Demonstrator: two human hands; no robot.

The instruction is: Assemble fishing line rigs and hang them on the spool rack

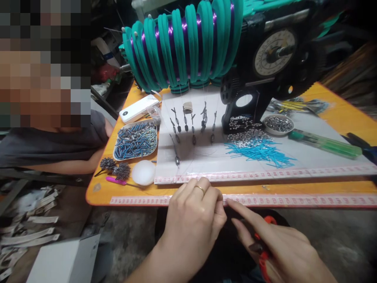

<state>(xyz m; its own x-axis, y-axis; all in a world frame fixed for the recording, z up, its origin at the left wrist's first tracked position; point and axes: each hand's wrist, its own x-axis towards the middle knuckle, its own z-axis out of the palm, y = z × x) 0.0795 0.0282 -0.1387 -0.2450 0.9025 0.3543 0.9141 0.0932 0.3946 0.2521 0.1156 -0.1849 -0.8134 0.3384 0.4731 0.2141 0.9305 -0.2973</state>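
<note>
The left hand [193,214] is at the near edge of the orange table [338,118], with its fingers curled and pressed together at the tips; it seems to pinch a very thin line, but the line is too fine to see clearly there. A gold ring [200,190] is on one finger. The right hand [271,243] is just beside it, lower, with the index finger stretched out and its tip touching the table edge near a measuring tape [294,199] that is stuck along the edge. The other fingers of this hand hold red scissors [263,255] against the palm. On the white board [309,157] further away lie small dark sinkers on thin lines [193,124], a pile of blue tubes [260,151] and a small bowl of metal pieces [278,124]. At the left stands a tray of blue and grey parts [135,140]. Behind is a big teal spool rack [182,45]. Another person's arm [70,163] rests at the left side of the table.
</note>
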